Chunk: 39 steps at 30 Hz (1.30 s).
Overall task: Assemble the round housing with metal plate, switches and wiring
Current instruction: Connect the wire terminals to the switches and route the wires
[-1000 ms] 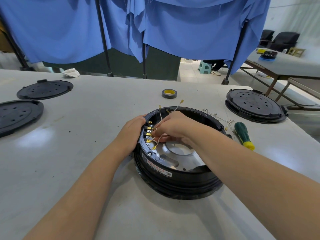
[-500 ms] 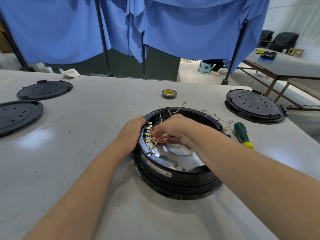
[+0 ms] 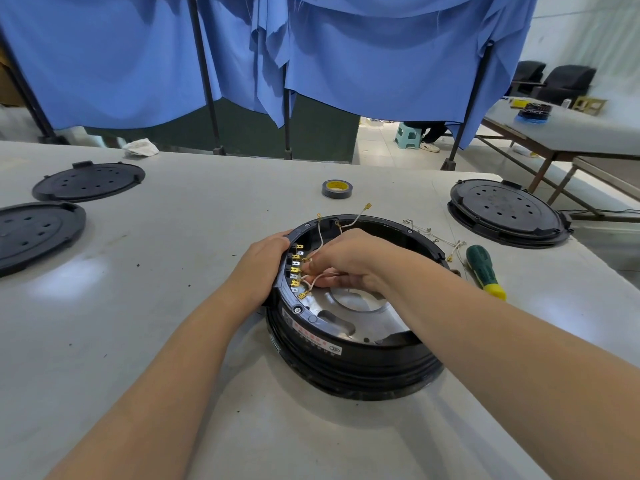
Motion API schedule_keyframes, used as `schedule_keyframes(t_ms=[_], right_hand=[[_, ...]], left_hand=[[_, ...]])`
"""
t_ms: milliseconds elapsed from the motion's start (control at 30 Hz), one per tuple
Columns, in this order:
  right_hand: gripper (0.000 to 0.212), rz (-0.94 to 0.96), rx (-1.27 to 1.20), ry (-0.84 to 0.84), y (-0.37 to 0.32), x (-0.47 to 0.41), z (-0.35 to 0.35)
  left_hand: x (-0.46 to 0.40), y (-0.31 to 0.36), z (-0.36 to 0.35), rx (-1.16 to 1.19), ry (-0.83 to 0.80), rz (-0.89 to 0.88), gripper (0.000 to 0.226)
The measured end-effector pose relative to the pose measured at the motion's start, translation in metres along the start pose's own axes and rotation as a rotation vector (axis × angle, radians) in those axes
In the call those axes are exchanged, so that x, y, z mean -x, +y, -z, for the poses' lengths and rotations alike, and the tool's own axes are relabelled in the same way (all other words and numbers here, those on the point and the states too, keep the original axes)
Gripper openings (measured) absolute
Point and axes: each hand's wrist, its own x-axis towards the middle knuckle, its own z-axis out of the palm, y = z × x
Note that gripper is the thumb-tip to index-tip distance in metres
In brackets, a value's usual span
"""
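While two black perforated covers (image 3: 88, 181) lie far to the left on the worktop (image 3: 173, 271), the round housing (image 3: 353, 344) sits near the centre, its open side up. At its left rim the left hand (image 3: 261, 268) is curled round the outer wall and grips it, so the body is steadied. Just inside that rim a column of switch terminals (image 3: 296, 268) is seen, brass and silver tabs facing inward. Over them the right hand (image 3: 349, 263) is closed on the thin white wires (image 3: 317, 277), pinched near their brass connectors; further loose ends rise above the far rim. Below the hand the metal plate (image 3: 349, 313) lies flat in the bottom of the housing.

The housing is judged stiff and fairly heavy, best held by its outer wall as it is now. The wires are judged limp and light, the crimped ends small and easily bent, so each is better taken just behind its connector than by the lead.

A roll of tape (image 3: 336, 188) lies beyond, and to the right more loose wires (image 3: 433, 237), a green-handled screwdriver (image 3: 483, 271) and another cover (image 3: 507, 211).

Which tab is being fitted cannot be told: the fingertips and the right part of the plate are hidden by the right hand and forearm.
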Motion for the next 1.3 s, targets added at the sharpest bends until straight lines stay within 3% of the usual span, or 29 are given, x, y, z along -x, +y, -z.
schedule_keyframes(t_ms=[167, 667, 833, 1067, 1300], right_hand=[[0.007, 0.043, 0.076, -0.001, 0.0, -0.001, 0.002], [0.031, 0.03, 0.138, -0.093, 0.001, 0.008, 0.009], [0.025, 0.033, 0.135, -0.131, 0.002, 0.006, 0.006], [0.027, 0.077, 0.138, -0.122, 0.004, 0.004, 0.008], [0.03, 0.087, 0.177, -0.084, 0.004, 0.003, 0.007]], left_hand=[[0.002, 0.004, 0.001, -0.005, 0.017, -0.006, 0.02], [0.005, 0.004, 0.001, -0.051, 0.025, -0.086, 0.024], [0.004, -0.001, 0.002, -0.096, 0.009, -0.152, 0.035], [0.001, -0.005, 0.003, -0.019, 0.006, -0.162, 0.026], [0.003, -0.002, 0.002, -0.034, 0.025, -0.113, 0.036]])
